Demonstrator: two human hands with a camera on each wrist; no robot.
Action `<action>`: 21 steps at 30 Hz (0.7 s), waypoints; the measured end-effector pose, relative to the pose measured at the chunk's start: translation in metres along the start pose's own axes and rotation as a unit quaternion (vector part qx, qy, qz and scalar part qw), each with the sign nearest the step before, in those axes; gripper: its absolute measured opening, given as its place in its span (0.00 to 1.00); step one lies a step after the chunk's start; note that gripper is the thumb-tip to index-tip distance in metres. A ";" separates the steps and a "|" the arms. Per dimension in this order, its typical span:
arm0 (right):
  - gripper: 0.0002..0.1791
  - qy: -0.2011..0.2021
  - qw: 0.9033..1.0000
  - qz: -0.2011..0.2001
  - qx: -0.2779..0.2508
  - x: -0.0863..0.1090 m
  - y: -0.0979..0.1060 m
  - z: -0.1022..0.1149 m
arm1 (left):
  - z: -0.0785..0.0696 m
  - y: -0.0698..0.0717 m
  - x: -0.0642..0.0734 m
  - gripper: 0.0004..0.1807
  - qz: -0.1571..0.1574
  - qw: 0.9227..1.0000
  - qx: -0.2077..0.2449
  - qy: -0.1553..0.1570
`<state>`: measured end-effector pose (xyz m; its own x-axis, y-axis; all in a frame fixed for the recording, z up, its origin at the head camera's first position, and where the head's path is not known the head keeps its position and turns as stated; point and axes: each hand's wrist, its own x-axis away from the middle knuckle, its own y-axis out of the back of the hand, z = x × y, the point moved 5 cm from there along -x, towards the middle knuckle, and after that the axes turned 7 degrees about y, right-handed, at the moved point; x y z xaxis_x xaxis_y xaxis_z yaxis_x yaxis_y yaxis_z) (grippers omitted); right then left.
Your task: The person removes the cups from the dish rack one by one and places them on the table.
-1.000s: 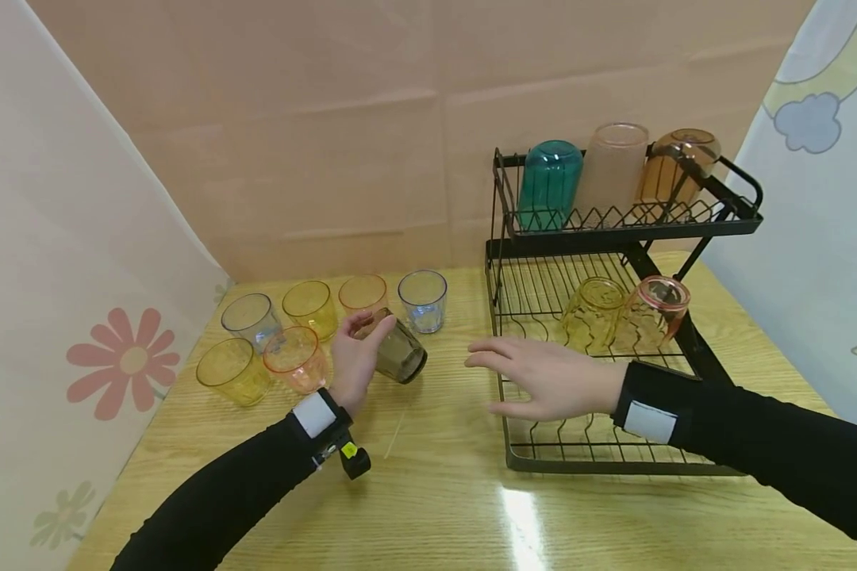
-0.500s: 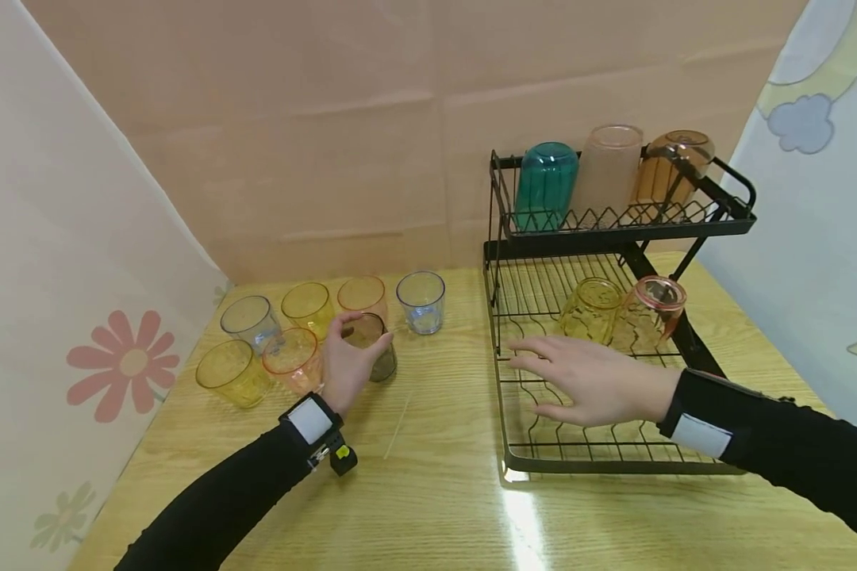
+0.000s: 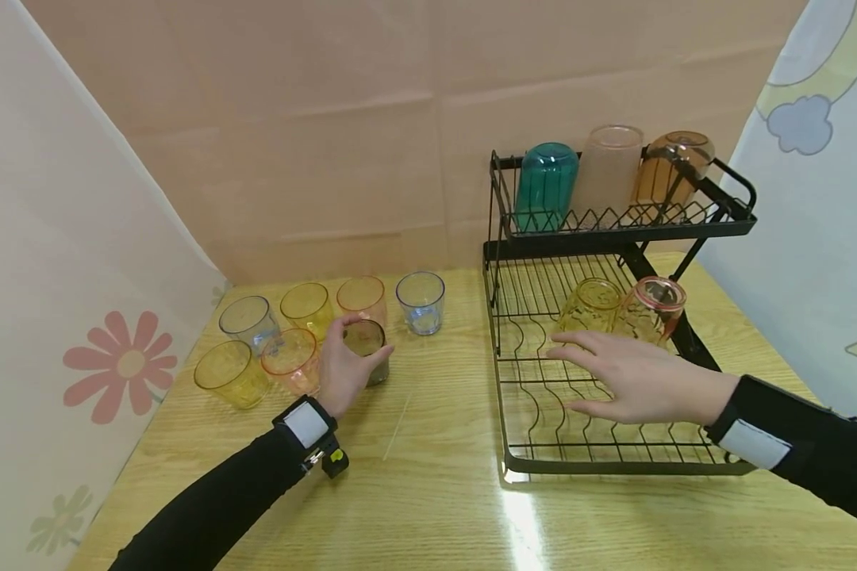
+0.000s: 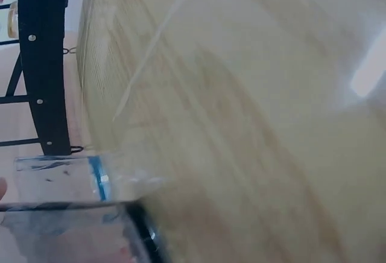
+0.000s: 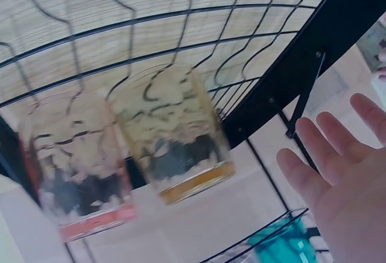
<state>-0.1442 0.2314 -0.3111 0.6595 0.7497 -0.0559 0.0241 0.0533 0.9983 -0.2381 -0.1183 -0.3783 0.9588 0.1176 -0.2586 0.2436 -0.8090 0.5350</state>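
My left hand (image 3: pixel 344 366) grips a smoky grey drinking glass (image 3: pixel 379 369) by its side, thumb on one side and fingers on the other. Its mouth faces up, and it stands at the front of a group of coloured glasses. The glass's dark base edge shows low in the left wrist view; whether it touches the table, I cannot tell. Over the lower tier of a black dish rack (image 3: pixel 543 466) hovers my right hand (image 3: pixel 624 379), fingers extended and holding nothing. Behind that hand, a yellow glass (image 3: pixel 589 305) and a pink glass (image 3: pixel 655 309) stand upside down on the rack.
Around the left hand stand clear (image 3: pixel 248 321), yellow (image 3: pixel 309 309), amber (image 3: pixel 232 373), orange-red (image 3: pixel 290 361), pink (image 3: pixel 361 295) and blue-rimmed (image 3: pixel 421 304) glasses. The upper tier carries teal (image 3: pixel 546 186), pale pink (image 3: pixel 609 170) and brown (image 3: pixel 674 170) glasses, upside down.
The smoky glass has gone from tilted to upright and shifted left with my left hand, beside the other glasses. My right hand has moved right, further over the rack.
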 end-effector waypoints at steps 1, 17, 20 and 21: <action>0.38 -0.007 1.000 -0.001 -0.002 0.003 0.000 -0.002 | -0.001 0.000 0.000 0.35 0.010 1.000 -0.013 -0.003; 0.43 -0.068 0.996 -0.059 0.019 0.030 0.012 -0.047 | -0.041 0.031 -0.002 0.47 0.031 0.948 -0.252 -0.190; 0.43 -0.071 0.994 -0.075 0.027 0.029 0.015 -0.054 | -0.051 0.033 -0.005 0.50 0.009 0.924 -0.297 -0.241; 0.43 -0.072 0.994 -0.078 0.031 0.029 0.016 -0.056 | -0.054 0.033 -0.005 0.51 0.003 0.917 -0.307 -0.253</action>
<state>-0.1669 0.2910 -0.2975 0.7454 0.6325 -0.2106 0.1768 0.1171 0.9773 -0.2274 -0.1146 -0.3159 0.8072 -0.2949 -0.5113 0.4239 -0.3130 0.8499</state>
